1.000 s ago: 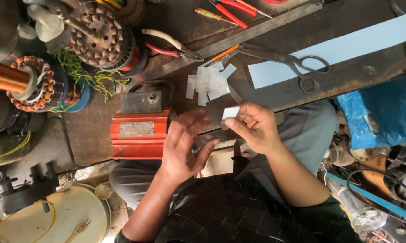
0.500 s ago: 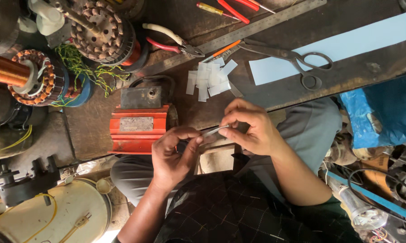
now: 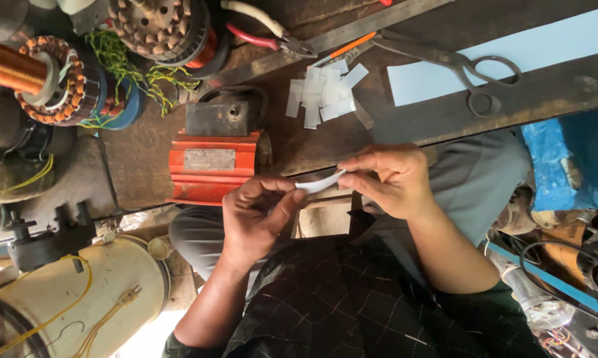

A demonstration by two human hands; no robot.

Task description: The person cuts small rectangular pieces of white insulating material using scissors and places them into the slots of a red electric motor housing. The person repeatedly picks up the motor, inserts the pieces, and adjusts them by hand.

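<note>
Since the earlier frames both hands have closed in on the small white strip, which now bows between them instead of sitting flat in the right fingers alone. Left hand pinches one end with thumb and forefinger, right hand pinches the other end, both shut on it, held in the air just off the near edge of the worktop, above the lap. Strip looks thin, light and bendy, probably insulating paper or film; it curves without creasing, so likely springy, easy to kink if pinched hard, maybe slick. Best hold is at the two ends as now. Pile of cut white pieces lies on the worktop just ahead, near the scissors resting on a pale blue sheet. Red motor housing sits just beside the left hand, close to its knuckles. Open room is mostly over the lap; the worktop edge and the housing crowd the front and left.
</note>
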